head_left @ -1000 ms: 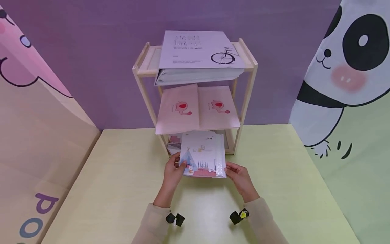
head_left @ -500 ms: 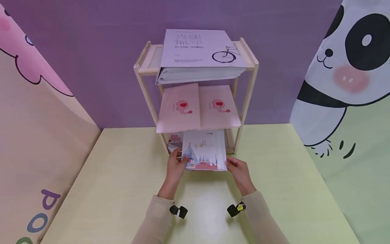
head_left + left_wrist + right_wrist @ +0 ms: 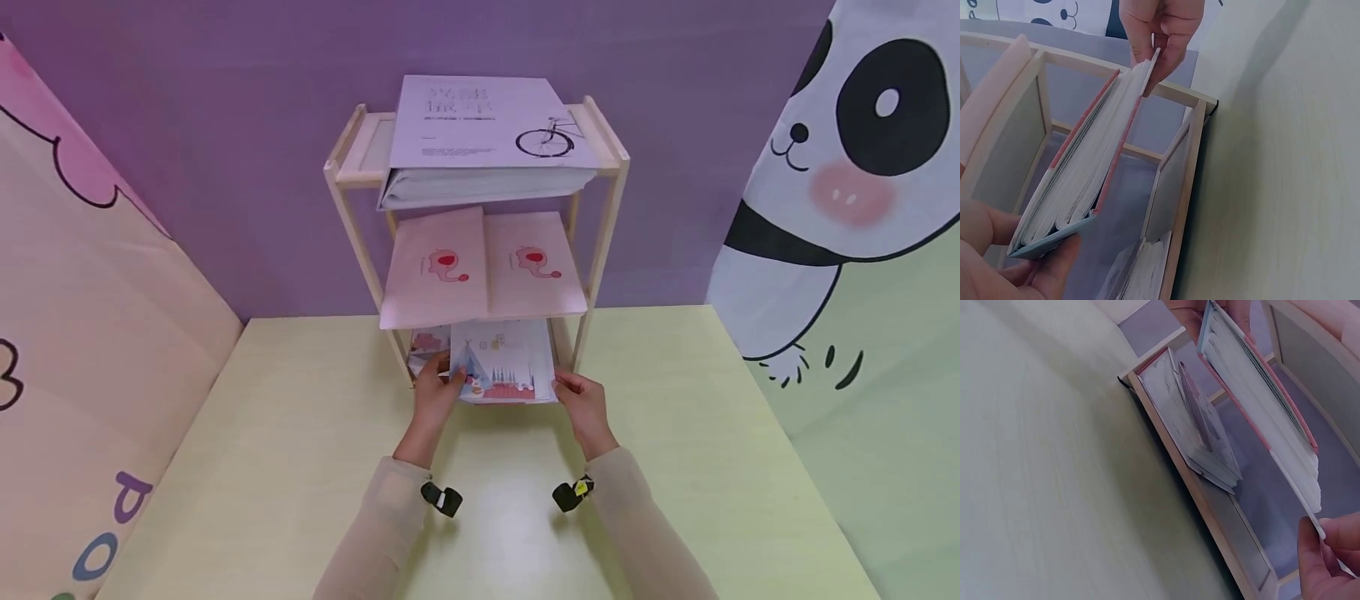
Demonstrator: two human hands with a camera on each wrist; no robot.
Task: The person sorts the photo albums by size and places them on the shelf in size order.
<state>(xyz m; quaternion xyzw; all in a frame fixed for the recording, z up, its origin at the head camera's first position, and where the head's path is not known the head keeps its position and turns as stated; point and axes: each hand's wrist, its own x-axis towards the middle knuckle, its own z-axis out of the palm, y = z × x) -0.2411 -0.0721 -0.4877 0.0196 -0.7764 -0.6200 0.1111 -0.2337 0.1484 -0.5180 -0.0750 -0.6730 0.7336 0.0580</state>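
Note:
My left hand point(image 3: 437, 400) and right hand point(image 3: 585, 408) hold a thick hardcover notebook point(image 3: 502, 371) with a tent picture on its cover, one at each side edge. Its far end lies under the middle tier of a small wooden rack point(image 3: 611, 242). In the left wrist view the left thumb and fingers grip the notebook's blue spine side point(image 3: 1054, 240). The right thumb and fingers pinch the thin cover edge point(image 3: 1310, 519) in the right wrist view. Both wrist views show the notebook raised above the bottom shelf point(image 3: 1235, 519).
Other small books point(image 3: 1191, 419) lie on the bottom shelf's left part. Two pink elephant notebooks point(image 3: 442, 287) lie on the middle tier, overhanging its front. A large bicycle-cover book point(image 3: 480, 133) rests on top. A purple wall point(image 3: 285, 167) stands behind the rack.
Both hands have moved forward with the notebook, so more of it now lies under the middle tier. The rack and the other books have not moved.

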